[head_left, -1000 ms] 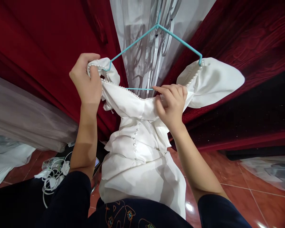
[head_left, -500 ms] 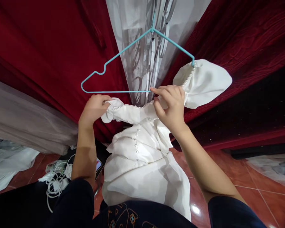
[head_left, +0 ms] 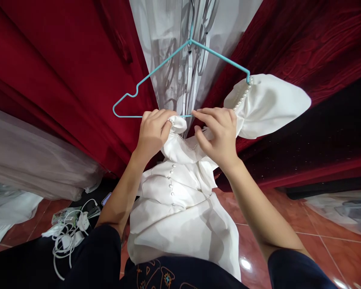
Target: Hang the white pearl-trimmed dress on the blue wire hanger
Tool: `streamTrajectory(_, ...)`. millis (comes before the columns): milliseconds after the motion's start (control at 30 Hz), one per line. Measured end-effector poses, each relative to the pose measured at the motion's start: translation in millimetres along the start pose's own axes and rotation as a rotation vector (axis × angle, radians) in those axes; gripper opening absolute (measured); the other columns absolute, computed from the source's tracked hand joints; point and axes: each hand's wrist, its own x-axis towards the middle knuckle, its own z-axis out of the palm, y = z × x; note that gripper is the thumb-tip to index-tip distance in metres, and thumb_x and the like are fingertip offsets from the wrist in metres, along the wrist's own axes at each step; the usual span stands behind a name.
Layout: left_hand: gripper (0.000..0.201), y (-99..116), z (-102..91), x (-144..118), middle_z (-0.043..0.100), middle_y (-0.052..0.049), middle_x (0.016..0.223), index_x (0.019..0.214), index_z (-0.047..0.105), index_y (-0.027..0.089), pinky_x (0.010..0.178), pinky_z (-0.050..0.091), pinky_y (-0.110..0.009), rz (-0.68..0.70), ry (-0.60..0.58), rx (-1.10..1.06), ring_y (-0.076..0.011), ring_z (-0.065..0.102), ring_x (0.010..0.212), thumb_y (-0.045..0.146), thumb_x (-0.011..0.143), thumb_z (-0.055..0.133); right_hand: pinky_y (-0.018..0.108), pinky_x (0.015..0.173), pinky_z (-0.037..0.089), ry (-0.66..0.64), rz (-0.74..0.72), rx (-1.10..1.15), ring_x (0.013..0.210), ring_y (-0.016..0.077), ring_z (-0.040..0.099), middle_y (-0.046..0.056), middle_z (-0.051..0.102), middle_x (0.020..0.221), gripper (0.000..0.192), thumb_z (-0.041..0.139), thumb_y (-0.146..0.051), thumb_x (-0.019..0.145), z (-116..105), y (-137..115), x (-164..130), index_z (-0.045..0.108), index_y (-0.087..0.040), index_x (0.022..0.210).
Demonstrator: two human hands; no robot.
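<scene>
- Head view: the left hand [head_left: 152, 134] has its grip closed on the bunched sleeve end of the white dress [head_left: 180, 200], where a row of pearls runs along the edge.
- This grip is just under the bottom bar of the blue hanger [head_left: 180, 72], near the middle of the bar.
- The right hand [head_left: 218, 136] is just beside the left grip; its fingers pinch the neckline of the dress, and the fingertips touch the bar.
- To the right of the right grip, the other sleeve hangs on the right end of the hanger; the left end is bare.
- Below both grips, the body of the dress hangs down with a line of small buttons.
- Behind the grips there are red curtains [head_left: 54, 72] and a pale sheer curtain [head_left: 165, 36].
- Far below the left grip, white cables [head_left: 67, 235] lie on the red tiled floor [head_left: 319, 249].
</scene>
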Motion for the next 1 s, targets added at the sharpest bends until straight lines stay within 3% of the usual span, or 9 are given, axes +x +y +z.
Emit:
streamTrajectory(167,0.040,0.7,3.1,-5.7,0.079,-0.005,0.109,0.123,0.076,0.024,0.097,0.043,-0.041,0.032,-0.007,0.021,-0.0263,0.067,0.099,0.009,0.101,0.047,0.062,0.120,0.041,0.357,0.028,-0.106,0.133,0.0381,0.059,0.017,0.063,0.133,0.047,0.070,-0.038,0.098,-29.5,31.8,20.2,0.066,-0.024,0.142)
streamTrajectory(233,0.041,-1.2,1.5,-4.8,0.079,-0.004,0.110,0.124,0.077,0.025,0.097,0.043,-0.041,0.029,-0.016,0.015,-0.0264,0.067,0.100,0.009,0.100,0.047,0.062,0.118,0.042,0.340,0.062,-0.165,0.132,0.0398,0.059,0.020,0.065,0.134,0.060,0.080,-0.041,0.090,-38.2,48.0,30.3,0.065,-0.019,0.143)
streamTrajectory(367,0.044,-9.8,-5.2,-2.4,0.079,-0.004,0.110,0.125,0.079,0.027,0.098,0.042,-0.044,0.010,0.010,0.054,-0.0269,0.067,0.100,0.009,0.100,0.048,0.044,0.105,0.054,0.195,0.213,-0.114,0.113,0.0268,0.072,0.014,0.078,0.125,0.039,0.067,-0.014,0.088,-46.3,62.0,42.1,0.075,-0.019,0.126)
streamTrajectory(467,0.047,-16.6,-12.7,-1.5,0.080,-0.003,0.110,0.123,0.081,0.028,0.101,0.042,-0.045,0.009,0.031,0.071,-0.0265,0.067,0.102,0.008,0.098,0.047,0.035,0.087,0.056,0.242,0.291,-0.004,0.094,0.0197,0.076,0.012,0.082,0.106,0.032,0.056,-0.006,0.092,-51.7,68.2,46.3,0.080,-0.015,0.112)
streamTrajectory(600,0.048,-16.0,-18.3,-1.3,0.080,-0.003,0.110,0.123,0.082,0.027,0.101,0.042,-0.044,0.008,-0.013,0.036,-0.0248,0.067,0.100,0.008,0.097,0.047,0.028,0.061,0.042,0.438,0.586,0.022,0.065,0.0115,0.064,0.008,0.075,0.076,0.021,0.061,-0.005,0.090,-67.9,102.5,45.8,0.079,-0.010,0.081)
streamTrajectory(700,0.047,-9.7,-15.7,-1.8,0.079,-0.003,0.108,0.123,0.082,0.024,0.098,0.042,-0.042,0.002,-0.031,-0.018,-0.0240,0.067,0.098,0.007,0.098,0.046,0.027,0.054,0.032,0.359,0.725,-0.007,0.054,0.0067,0.050,0.005,0.071,0.067,0.019,0.064,-0.001,0.081,-84.1,124.9,30.3,0.079,-0.011,0.073)
streamTrajectory(767,0.047,-6.0,-11.7,-1.4,0.079,-0.003,0.108,0.123,0.082,0.024,0.097,0.042,-0.042,-0.002,-0.034,-0.049,-0.0240,0.067,0.098,0.006,0.098,0.046,0.027,0.056,0.036,0.102,0.649,-0.014,0.056,0.0084,0.054,0.005,0.075,0.071,0.025,0.063,-0.001,0.076,-93.4,122.5,15.5,0.083,-0.015,0.082)
streamTrajectory(867,0.048,-2.6,-4.8,0.8,0.079,-0.004,0.110,0.124,0.082,0.024,0.097,0.042,-0.042,-0.016,-0.045,-0.068,-0.0251,0.067,0.100,0.006,0.099,0.046,0.032,0.064,0.048,-0.225,0.302,0.048,0.069,0.0159,0.069,0.005,0.081,0.085,0.035,0.063,-0.008,0.076,-99.3,93.8,1.0,0.086,-0.025,0.096)
streamTrajectory(1000,0.049,0.6,1.0,3.9,0.079,-0.005,0.111,0.125,0.082,0.025,0.099,0.044,-0.043,-0.057,-0.069,-0.079,-0.0259,0.068,0.103,0.007,0.099,0.045,0.039,0.080,0.059,0.014,0.046,0.122,0.104,0.0242,0.078,0.009,0.082,0.113,0.035,0.066,-0.018,0.090,-86.0,45.4,8.8,0.084,-0.032,0.117)
